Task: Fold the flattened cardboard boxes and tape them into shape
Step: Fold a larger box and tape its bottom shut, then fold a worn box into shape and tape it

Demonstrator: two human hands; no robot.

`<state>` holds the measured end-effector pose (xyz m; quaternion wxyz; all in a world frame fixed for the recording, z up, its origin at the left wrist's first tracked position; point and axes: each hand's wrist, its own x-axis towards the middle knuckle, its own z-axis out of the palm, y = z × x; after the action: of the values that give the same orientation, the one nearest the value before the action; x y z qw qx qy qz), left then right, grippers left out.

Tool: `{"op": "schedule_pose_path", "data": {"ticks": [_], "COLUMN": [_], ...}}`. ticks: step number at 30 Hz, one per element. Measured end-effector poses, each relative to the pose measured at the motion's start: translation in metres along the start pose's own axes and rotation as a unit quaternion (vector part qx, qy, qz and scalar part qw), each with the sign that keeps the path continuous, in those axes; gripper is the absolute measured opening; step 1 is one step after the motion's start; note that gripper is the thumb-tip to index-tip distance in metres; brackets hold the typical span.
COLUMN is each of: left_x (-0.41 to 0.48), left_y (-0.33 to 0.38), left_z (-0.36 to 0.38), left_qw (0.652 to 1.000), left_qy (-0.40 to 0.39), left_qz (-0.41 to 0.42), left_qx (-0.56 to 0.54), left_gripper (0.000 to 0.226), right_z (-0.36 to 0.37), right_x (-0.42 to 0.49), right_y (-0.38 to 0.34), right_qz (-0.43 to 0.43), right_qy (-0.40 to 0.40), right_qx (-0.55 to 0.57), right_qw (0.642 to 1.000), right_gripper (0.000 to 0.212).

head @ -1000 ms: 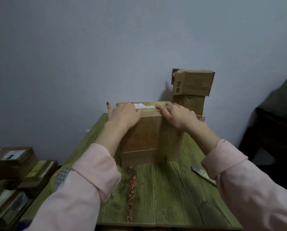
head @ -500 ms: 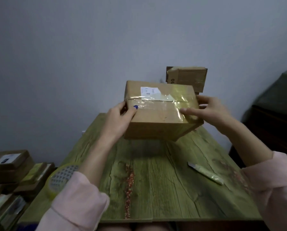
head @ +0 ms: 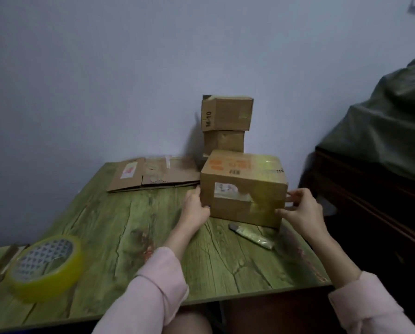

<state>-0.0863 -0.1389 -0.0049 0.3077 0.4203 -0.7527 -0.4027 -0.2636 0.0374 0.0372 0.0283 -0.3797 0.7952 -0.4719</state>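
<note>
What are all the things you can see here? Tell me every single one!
taped box: one, brown with orange print, right side of the table, between the hands
stacked boxes: two, brown, behind it by the wall; the top one reads M-10
flattened cardboard: count unclear, brown, back of the table, left of the taped box
tape roll: one, clear yellow, near left corner
cutter: one, pale, just in front of the taped box
table: one, green wood grain
dark cover: one, dark green, far right
left hand: one, pink sleeve, grips the box's left edge
right hand: one, pink sleeve, grips its right edge
</note>
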Motion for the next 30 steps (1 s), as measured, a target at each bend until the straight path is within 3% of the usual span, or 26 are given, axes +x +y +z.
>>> {"op": "schedule_pose_path", "data": {"ticks": [6,13,17,22,30], "left_x": [-0.009,-0.010,-0.014,-0.015,-0.008], "left_y": [0.043,0.041,0.040,0.032,0.014], "left_z": [-0.007,-0.009,-0.015,-0.050,-0.126], "left_qw": [0.998,0.998,0.998,0.996,0.995], "left_qy": [-0.019,-0.035,-0.047,-0.042,0.007], "left_qz": [-0.057,-0.042,-0.044,-0.059,-0.060], "left_qx": [-0.031,-0.030,0.001,0.050,0.073], "left_gripper": [0.059,0.058,0.057,0.065,0.050], "right_z": [-0.001,-0.005,0.002,0.008,0.050], "right_x": [0.007,0.010,0.009,0.002,0.011], "right_y": [-0.001,-0.004,-0.009,-0.046,-0.141], "right_qz": [-0.020,-0.018,0.009,-0.097,-0.225], "right_qy": [-0.016,-0.013,-0.004,0.126,0.054], "right_qx": [-0.056,-0.060,-0.055,-0.062,0.013], "right_qw": [0.998,0.998,0.998,0.985,0.973], "right_gripper": [0.073,0.062,0.071,0.048,0.021]}}
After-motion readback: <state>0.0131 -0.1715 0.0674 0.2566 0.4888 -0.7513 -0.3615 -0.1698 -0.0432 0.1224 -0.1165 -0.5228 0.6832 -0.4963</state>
